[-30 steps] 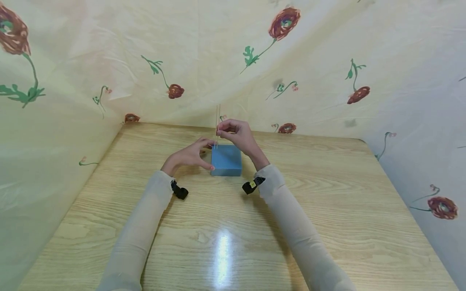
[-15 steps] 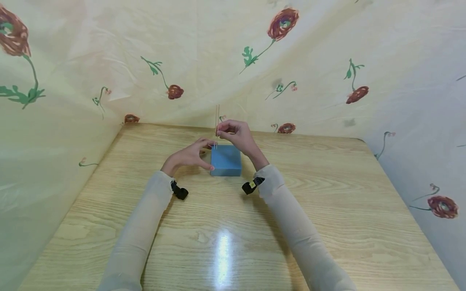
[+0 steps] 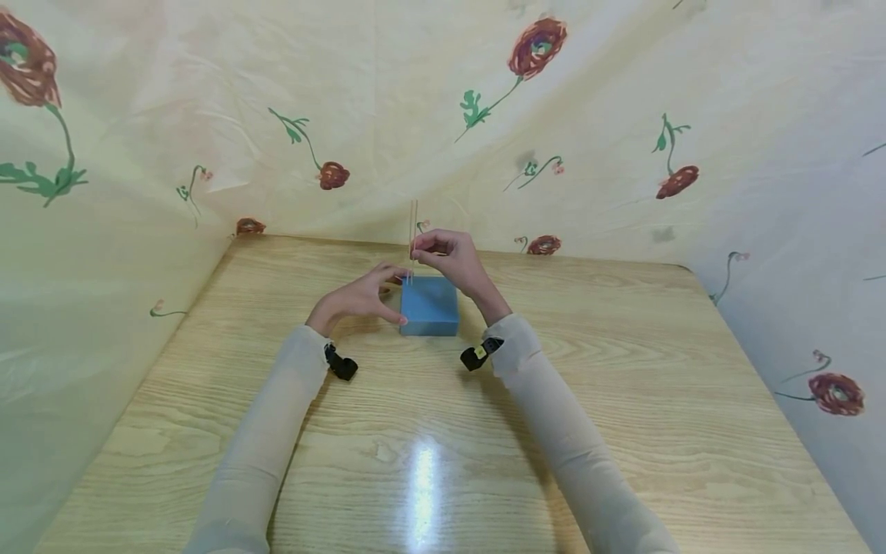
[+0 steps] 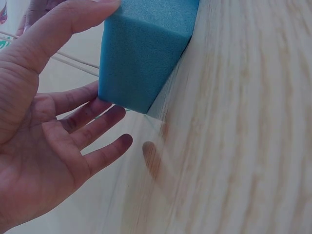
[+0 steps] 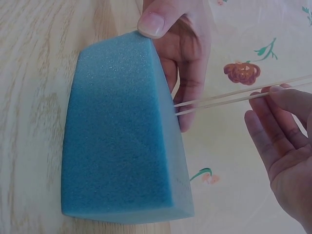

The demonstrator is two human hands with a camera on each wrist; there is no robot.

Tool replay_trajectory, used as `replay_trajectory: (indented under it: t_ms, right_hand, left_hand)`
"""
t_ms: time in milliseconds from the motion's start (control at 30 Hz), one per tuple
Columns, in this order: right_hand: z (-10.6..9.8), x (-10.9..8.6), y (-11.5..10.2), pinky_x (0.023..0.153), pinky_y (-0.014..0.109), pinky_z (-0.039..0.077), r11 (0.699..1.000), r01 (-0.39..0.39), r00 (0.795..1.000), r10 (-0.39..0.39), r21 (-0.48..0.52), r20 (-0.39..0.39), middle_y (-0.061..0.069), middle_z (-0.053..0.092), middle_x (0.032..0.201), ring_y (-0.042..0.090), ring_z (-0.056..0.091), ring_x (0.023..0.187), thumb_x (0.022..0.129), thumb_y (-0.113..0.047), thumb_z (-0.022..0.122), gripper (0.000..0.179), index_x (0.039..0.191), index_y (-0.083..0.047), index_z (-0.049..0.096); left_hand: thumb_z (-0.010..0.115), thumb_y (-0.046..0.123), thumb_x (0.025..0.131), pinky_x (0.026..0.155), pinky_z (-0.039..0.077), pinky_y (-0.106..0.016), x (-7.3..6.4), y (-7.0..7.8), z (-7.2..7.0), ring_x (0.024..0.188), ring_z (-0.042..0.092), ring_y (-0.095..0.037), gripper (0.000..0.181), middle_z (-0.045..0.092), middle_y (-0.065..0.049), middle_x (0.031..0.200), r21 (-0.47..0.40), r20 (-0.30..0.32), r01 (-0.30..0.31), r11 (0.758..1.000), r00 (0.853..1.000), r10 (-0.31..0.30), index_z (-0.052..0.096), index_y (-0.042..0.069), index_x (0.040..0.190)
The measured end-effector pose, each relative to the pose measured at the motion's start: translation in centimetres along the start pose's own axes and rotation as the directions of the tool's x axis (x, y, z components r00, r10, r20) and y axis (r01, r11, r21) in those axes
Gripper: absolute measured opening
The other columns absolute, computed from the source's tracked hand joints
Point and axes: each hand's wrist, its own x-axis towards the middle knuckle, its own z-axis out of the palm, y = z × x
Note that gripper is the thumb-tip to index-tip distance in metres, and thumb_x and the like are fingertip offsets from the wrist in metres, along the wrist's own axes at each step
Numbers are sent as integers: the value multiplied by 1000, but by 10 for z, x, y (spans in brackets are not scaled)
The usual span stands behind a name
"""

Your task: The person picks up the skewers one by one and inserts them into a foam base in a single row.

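Note:
A blue foam block (image 3: 431,302) lies on the wooden table. Two thin wooden skewers (image 5: 214,101) stand side by side, almost upright, with their lower ends at the block's top near the back left corner. How deep they go cannot be told. My left hand (image 3: 361,296) holds the block's left side, its thumb at the front corner and its fingers by the back one. In the left wrist view the block (image 4: 139,63) is beside the thumb, with the lower fingers spread. Above the block, my right hand (image 3: 453,258) pinches a skewer between thumb and index finger partway up.
The wooden table (image 3: 623,385) spreads out on all sides of the block, with a light reflection near its front. A flowered cloth (image 3: 388,92) hangs behind the table and along both sides. Each wrist wears a small black camera (image 3: 341,363).

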Motion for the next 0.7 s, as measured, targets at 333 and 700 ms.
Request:
replay_trajectory:
  t_ms: [333, 700]
  right_hand:
    - [0, 0, -1, 84, 26, 58, 1000, -2, 1000, 2, -12, 14, 20, 73, 105, 11, 70, 90, 94, -4, 71, 21, 109, 12, 70]
    - [-7, 1, -4, 86, 28, 58, 998, -54, 996, 55, -21, 70, 19, 73, 110, 12, 70, 94, 94, -3, 72, 21, 114, 5, 72]
  left_hand:
    - [86, 19, 83, 121, 28, -56, -1, 0, 0, 145, 31, -33, 92, 27, -10, 159, 4, -3, 11, 1000, 1000, -11, 35, 10, 158]
    - [85, 17, 83, 121, 27, -59, 0, 0, -1, 145, 31, -35, 92, 27, -13, 158, 5, 7, -7, 1000, 1000, 7, 33, 7, 158]
